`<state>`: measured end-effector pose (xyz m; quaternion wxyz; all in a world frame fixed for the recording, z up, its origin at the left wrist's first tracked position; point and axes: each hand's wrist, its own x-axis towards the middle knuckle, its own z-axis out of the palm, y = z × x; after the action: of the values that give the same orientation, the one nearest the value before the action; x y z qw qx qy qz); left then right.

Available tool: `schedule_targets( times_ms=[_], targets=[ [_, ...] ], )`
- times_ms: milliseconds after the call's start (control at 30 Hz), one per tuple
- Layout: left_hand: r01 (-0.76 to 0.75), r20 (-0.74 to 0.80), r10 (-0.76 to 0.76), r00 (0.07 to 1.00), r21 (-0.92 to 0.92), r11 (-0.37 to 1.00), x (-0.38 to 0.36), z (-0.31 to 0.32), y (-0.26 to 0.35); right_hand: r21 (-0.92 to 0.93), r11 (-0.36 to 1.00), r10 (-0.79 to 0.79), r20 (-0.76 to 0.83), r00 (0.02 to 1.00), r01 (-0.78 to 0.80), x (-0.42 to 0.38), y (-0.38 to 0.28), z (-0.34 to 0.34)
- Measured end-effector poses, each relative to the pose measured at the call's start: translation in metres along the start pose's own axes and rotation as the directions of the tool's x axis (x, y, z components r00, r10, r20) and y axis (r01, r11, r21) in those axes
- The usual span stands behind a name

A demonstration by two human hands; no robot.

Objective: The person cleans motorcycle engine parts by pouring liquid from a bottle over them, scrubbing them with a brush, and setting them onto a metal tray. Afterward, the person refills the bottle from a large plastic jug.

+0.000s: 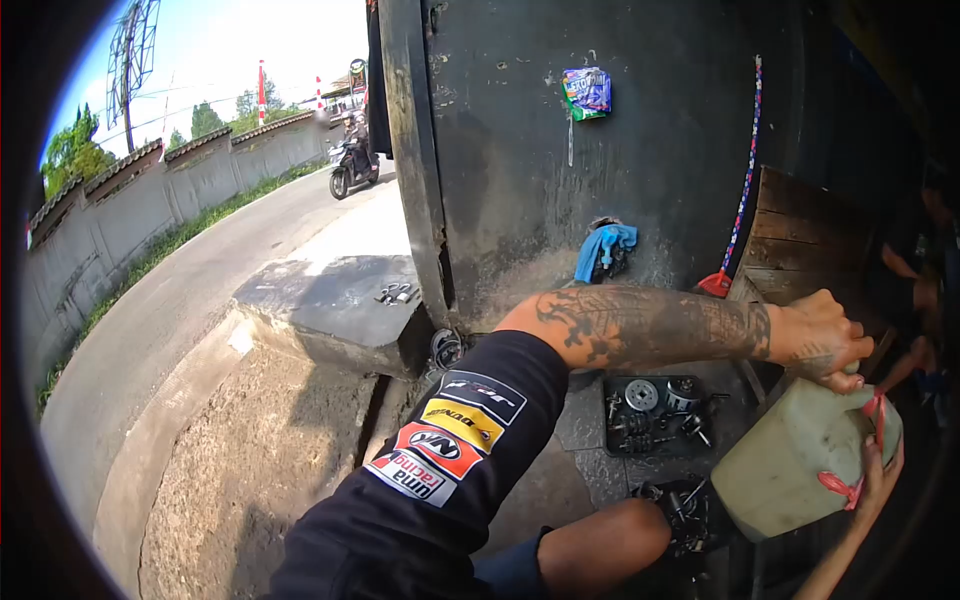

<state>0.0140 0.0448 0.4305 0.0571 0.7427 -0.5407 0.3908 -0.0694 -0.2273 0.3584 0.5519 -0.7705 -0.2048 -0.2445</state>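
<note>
A pale, grimy plastic jerrycan (780,460) stands tilted at the right, with red ties around its handle. My left hand (822,338) reaches across at the end of a tattooed forearm. Its fingers are closed at the can's top, around what looks like the cap, mostly hidden by them. Low on the right, my right hand (878,480) grips the can's side near a red tie. To the left of the can, a dark tray (655,447) holds round metal engine parts. Closer to my knee, more metal parts (685,510) lie in shadow.
A blue rag (605,248) and a purple-green packet (587,93) hang on the dark wall (500,130). A patterned broom handle (745,170) leans beside wooden boards (800,235). Small metal pieces (395,293) lie on a concrete ledge (320,300). A motorcycle (353,168) carries people along the road.
</note>
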Motion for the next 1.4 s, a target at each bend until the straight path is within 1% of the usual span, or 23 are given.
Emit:
schedule_targets(
  times_ms=[100, 200, 300, 367, 400, 433, 467, 500, 533, 567, 600, 633, 733, 900, 967, 1033, 1100, 1167, 1200, 1267, 1300, 1333, 1400],
  targets=[
    [-0.042, 0.079, 0.044, 0.996, -0.026, 0.999, 0.022, 0.008, 0.023, -0.037, 0.996, -0.076, -0.026, 0.997, 0.075, -0.030, 0.002, -0.024],
    [-0.018, 0.215, 0.025, 0.976, -0.036, 0.999, 0.044, 0.017, 0.040, -0.013, 0.998, -0.055, -0.081, 0.995, 0.054, -0.043, 0.015, -0.046],
    [0.039, 0.233, -0.031, 0.972, -0.031, 0.999, 0.057, 0.039, 0.054, -0.113, 0.994, -0.020, -0.166, 0.986, 0.002, -0.059, 0.055, -0.074],
    [0.229, 0.267, -0.245, 0.932, 0.090, 0.969, 0.070, 0.063, 0.066, -0.248, 0.969, -0.060, -0.285, 0.957, -0.013, -0.064, 0.071, -0.081],
    [0.198, 0.273, -0.245, 0.930, 0.189, 0.962, 0.077, 0.083, 0.067, -0.285, 0.958, -0.070, -0.323, 0.944, -0.027, -0.066, 0.073, -0.079],
    [0.188, 0.277, -0.232, 0.933, 0.177, 0.966, 0.079, 0.088, 0.066, -0.320, 0.946, -0.079, -0.360, 0.930, -0.043, -0.067, 0.071, -0.075],
    [0.198, 0.377, -0.189, 0.907, 0.015, 0.980, 0.084, 0.098, 0.062, -0.296, 0.954, -0.065, -0.365, 0.929, -0.049, -0.074, 0.072, -0.074],
    [0.237, 0.536, -0.051, 0.843, -0.284, 0.929, 0.083, 0.085, 0.048, -0.313, 0.947, -0.057, -0.377, 0.924, -0.069, -0.083, 0.059, -0.077],
    [0.295, 0.623, 0.077, 0.778, -0.472, 0.831, 0.083, 0.078, 0.039, -0.329, 0.940, -0.049, -0.390, 0.920, -0.089, -0.092, 0.047, -0.079],
    [0.342, 0.677, 0.162, 0.718, -0.546, 0.765, 0.083, 0.070, 0.037, -0.326, 0.938, -0.033, -0.414, 0.910, -0.114, -0.100, 0.039, -0.076],
    [0.237, 0.630, 0.227, 0.743, -0.564, 0.791, 0.088, 0.075, 0.036, -0.321, 0.937, -0.017, -0.438, 0.899, -0.139, -0.108, 0.030, -0.074],
    [0.102, 0.646, 0.253, 0.720, -0.460, 0.882, 0.090, 0.049, 0.046, -0.282, 0.947, 0.008, -0.454, 0.891, -0.152, -0.113, 0.029, -0.074],
    [-0.044, 0.616, 0.336, 0.712, -0.438, 0.898, 0.085, 0.059, 0.054, -0.227, 0.948, 0.086, -0.491, 0.867, -0.222, -0.123, 0.017, -0.063],
    [-0.115, 0.546, 0.429, 0.720, -0.515, 0.850, 0.071, 0.075, 0.069, -0.178, 0.935, 0.200, -0.451, 0.870, -0.308, -0.134, 0.012, -0.062],
    [0.031, 0.709, 0.299, 0.639, -0.412, 0.911, 0.065, 0.076, 0.077, -0.194, 0.928, 0.197, -0.472, 0.859, -0.319, -0.136, 0.011, -0.054],
    [0.051, 0.710, 0.261, 0.654, -0.386, 0.921, 0.060, 0.082, 0.081, -0.245, 0.911, 0.189, -0.470, 0.862, -0.333, -0.137, 0.014, -0.049],
    [0.233, 0.788, 0.105, 0.607, -0.303, 0.924, 0.055, 0.089, 0.087, -0.252, 0.914, 0.156, -0.501, 0.851, -0.316, -0.132, 0.009, -0.038],
    [0.233, 0.781, 0.096, 0.618, -0.298, 0.926, 0.045, 0.099, 0.090, -0.452, 0.829, 0.144, -0.397, 0.907, -0.330, -0.129, -0.001, -0.025],
    [0.286, 0.827, 0.069, 0.558, -0.270, 0.919, 0.041, 0.099, 0.090, -0.478, 0.841, 0.059, -0.385, 0.921, -0.253, -0.128, 0.002, -0.020],
    [0.369, 0.918, 0.061, 0.391, -0.217, 0.904, 0.040, 0.101, 0.089, -0.494, 0.828, 0.074, -0.375, 0.924, -0.267, -0.128, 0.000, -0.017],
    [0.359, 0.915, 0.072, 0.396, -0.226, 0.906, 0.038, 0.109, 0.086, -0.507, 0.818, 0.084, -0.361, 0.929, -0.271, -0.128, 0.000, -0.016],
    [0.378, 0.880, 0.069, 0.469, -0.271, 0.886, 0.034, 0.114, 0.084, -0.517, 0.827, 0.013, -0.378, 0.926, -0.223, -0.128, 0.003, -0.016],
    [0.389, 0.842, 0.077, 0.534, -0.326, 0.862, 0.033, 0.121, 0.077, -0.479, 0.843, 0.046, -0.392, 0.919, -0.247, -0.129, -0.001, -0.020]
  ],
)
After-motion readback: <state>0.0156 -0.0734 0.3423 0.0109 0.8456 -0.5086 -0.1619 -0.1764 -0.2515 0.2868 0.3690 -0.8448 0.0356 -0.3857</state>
